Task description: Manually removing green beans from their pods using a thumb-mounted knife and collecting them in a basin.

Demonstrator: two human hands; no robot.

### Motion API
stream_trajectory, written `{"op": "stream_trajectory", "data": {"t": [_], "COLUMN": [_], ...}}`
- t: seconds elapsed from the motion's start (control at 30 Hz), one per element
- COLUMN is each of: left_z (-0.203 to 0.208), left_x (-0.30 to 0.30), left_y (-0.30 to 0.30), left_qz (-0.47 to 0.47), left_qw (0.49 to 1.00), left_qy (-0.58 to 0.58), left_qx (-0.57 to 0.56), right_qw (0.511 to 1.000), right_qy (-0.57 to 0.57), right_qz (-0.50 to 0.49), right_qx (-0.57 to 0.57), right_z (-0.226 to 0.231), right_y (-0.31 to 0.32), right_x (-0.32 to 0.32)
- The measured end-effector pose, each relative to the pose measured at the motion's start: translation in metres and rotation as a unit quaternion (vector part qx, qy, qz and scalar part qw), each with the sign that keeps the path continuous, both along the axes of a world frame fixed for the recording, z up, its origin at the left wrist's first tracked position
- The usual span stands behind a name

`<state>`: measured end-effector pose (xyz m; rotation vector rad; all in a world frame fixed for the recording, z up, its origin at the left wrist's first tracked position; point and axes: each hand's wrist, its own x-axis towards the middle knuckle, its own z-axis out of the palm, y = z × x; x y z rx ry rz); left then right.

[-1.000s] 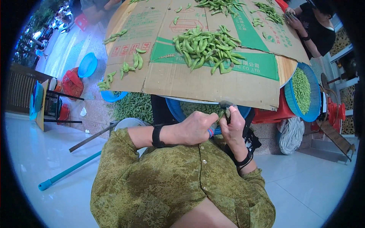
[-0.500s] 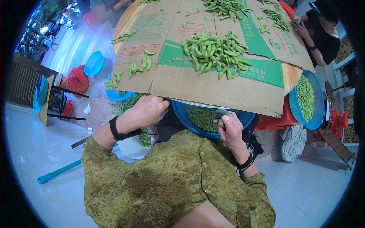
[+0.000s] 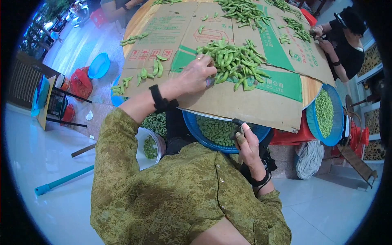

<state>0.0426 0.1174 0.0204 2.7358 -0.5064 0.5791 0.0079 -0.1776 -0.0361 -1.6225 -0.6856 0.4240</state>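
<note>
A pile of green soybean pods [image 3: 234,61] lies on the flattened cardboard [image 3: 245,107] that covers the table. My left hand [image 3: 197,76] reaches over the cardboard to the pile's left edge. Its fingers are curled in at the pods, and whatever is between them is hidden. Lower down, my right hand [image 3: 248,148] is held closed by the table's near edge, above a blue basin [image 3: 195,132] of shelled beans [image 3: 216,130]. A small dark thing [image 3: 237,121] shows at its thumb and fingers; its kind is unclear.
More pods [image 3: 241,14] lie at the far side, with a few loose pods [image 3: 157,67] at left. A blue basket of beans [image 3: 324,108] stands at right, near a co-worker [image 3: 347,45] handling pods. A white bucket [image 3: 143,163] and a teal pole [image 3: 65,179] are low at left.
My left hand has moved up and to the right, from below the table's near edge to the pod pile. My right hand has stayed near the basin.
</note>
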Motion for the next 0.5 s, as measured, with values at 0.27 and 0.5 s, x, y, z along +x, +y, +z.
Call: {"op": "stream_trajectory", "data": {"t": [0.27,0.5], "left_z": [0.007,-0.003], "left_x": [-0.048,-0.061], "left_y": [-0.073,-0.094], "left_qz": [-0.014,-0.047], "left_qw": [0.849,0.761], "left_qy": [0.3,0.354], "left_qx": [-0.435,-0.542], "right_qw": [0.974,0.947], "right_qy": [0.185,0.265], "right_qz": [-0.018,0.033], "right_qx": [0.128,0.177], "right_z": [0.023,0.017], "right_y": [0.014,0.012], "right_x": [0.01,0.006]}}
